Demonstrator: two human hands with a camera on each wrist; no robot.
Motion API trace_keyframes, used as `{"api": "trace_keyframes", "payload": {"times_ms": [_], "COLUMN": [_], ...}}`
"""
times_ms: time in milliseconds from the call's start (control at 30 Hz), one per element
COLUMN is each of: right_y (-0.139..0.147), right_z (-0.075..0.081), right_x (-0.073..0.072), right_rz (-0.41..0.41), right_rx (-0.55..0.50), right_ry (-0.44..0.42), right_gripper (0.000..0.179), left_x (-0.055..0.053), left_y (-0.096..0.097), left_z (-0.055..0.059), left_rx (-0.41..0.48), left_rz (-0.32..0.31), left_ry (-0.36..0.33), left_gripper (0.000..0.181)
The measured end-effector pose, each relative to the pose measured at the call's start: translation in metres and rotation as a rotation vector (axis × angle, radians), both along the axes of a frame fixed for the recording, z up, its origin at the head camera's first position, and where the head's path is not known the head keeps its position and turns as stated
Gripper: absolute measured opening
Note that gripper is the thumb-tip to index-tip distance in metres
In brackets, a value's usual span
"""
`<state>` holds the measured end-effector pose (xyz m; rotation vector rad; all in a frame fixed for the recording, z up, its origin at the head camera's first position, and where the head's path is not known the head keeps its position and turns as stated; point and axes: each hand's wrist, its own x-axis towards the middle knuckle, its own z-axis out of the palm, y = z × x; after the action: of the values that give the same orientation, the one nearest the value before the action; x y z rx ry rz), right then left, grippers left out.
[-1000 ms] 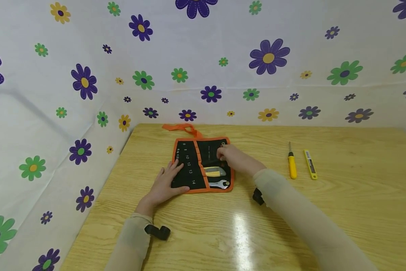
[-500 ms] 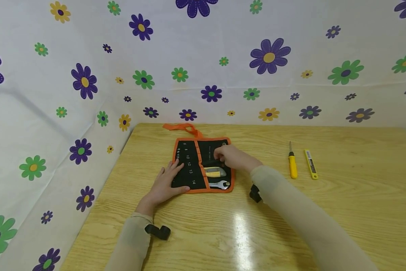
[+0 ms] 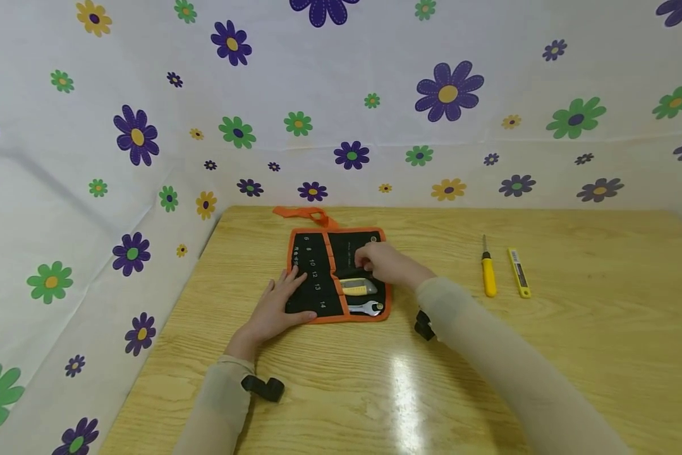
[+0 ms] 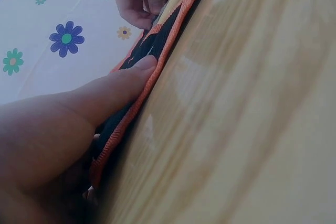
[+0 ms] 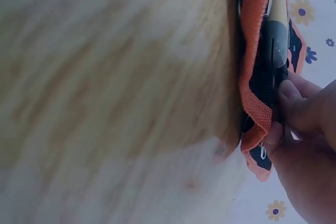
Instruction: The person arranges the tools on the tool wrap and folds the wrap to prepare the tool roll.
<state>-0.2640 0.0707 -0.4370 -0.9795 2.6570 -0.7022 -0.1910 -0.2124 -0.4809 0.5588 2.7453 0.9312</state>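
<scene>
The pouch [image 3: 329,298] lies unfolded on the counter [image 3: 579,354], toward the far left, black with an orange border. The left hand [image 3: 274,308] rests on its left part with fingers spread apart, and the left wrist view shows the thumb lying across the near edge onto the black cloth. White numbers run down that part, from 6 at the far end to 14 at the near end. The right hand [image 3: 389,262] is over the right part, fingers curled, thumb and fingertips pinching a dark item [image 5: 282,74] (mostly hidden, so I cannot tell what it is). Just nearer than those fingers, the cutter [image 3: 359,287], yellow and grey, sits with one end under the orange band of the pocket; the wrench [image 3: 369,308] lies nearer still, its open jaw end showing beside a round eyelet. An orange strap [image 3: 306,213] trails from the pouch's far edge onto the counter. Well apart to the right, the screwdriver [image 3: 488,278] lies with its tip pointing away and its yellow handle nearer, and beside it, not touching, is a slim yellow case [image 3: 519,272] with a label. Flowered cloth [image 3: 386,63] hangs behind.
</scene>
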Motion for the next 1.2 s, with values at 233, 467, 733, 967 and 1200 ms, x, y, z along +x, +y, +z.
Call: {"api": "trace_keyframes", "payload": {"times_ms": [233, 467, 733, 967, 1200], "right_y": [-0.001, 0.000, 0.005, 0.002, 0.000], "right_z": [0.003, 0.015, 0.019, 0.018, 0.009], "right_x": [0.005, 0.006, 0.004, 0.004, 0.004], "right_rz": [0.019, 0.085, 0.144, 0.112, 0.051], "right_rx": [0.066, 0.142, 0.093, 0.107, 0.044], "right_ry": [-0.044, 0.022, 0.158, 0.124, -0.037], "right_gripper": [0.021, 0.029, 0.037, 0.038, 0.032], "left_x": [0.001, -0.001, -0.001, 0.000, 0.001], "left_y": [0.001, 0.001, 0.000, 0.001, 0.001], "left_z": [0.001, 0.001, -0.002, -0.001, 0.000], "left_rx": [0.004, 0.000, -0.011, -0.009, 0.000], "left_rz": [0.001, -0.009, -0.009, -0.008, -0.009], "left_ry": [0.003, 0.016, 0.021, 0.018, 0.021], "left_gripper": [0.089, 0.089, 0.090, 0.090, 0.089]}}
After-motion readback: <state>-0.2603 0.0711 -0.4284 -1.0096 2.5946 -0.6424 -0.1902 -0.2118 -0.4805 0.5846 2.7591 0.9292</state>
